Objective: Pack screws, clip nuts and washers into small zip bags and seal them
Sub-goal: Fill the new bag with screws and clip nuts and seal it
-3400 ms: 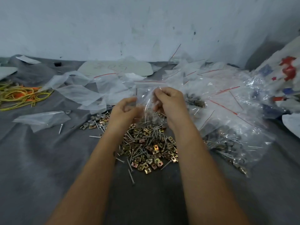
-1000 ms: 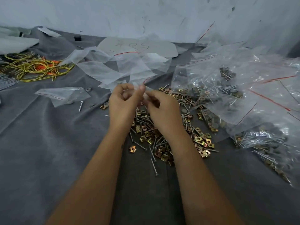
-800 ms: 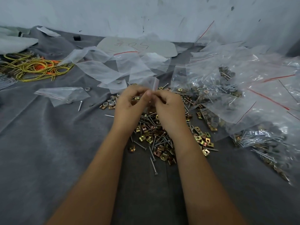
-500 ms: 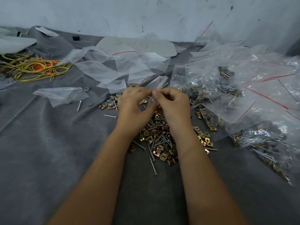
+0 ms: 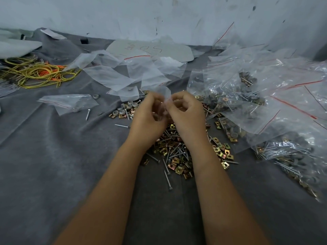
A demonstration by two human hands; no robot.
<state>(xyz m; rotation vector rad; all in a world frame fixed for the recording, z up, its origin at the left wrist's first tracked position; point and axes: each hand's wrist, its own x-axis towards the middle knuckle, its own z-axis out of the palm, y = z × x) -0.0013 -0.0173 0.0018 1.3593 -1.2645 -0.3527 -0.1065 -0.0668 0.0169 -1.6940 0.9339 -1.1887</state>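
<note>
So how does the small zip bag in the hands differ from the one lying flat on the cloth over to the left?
The held zip bag is pinched between the left hand and right hand, raised above the screw and clip nut pile; the flat zip bag lies untouched on the grey cloth. The held one is crumpled and mostly hidden; the flat one is spread out, its red seal line showing. Both are clear plastic.

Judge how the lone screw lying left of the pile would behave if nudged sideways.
The lone screw is thin and round-shanked, so it would probably roll, swinging in an arc around its wider head. The grey cloth looks soft and creased, likely stopping it soon. It seems stiff and light, so a nudge should not bend it.
</note>
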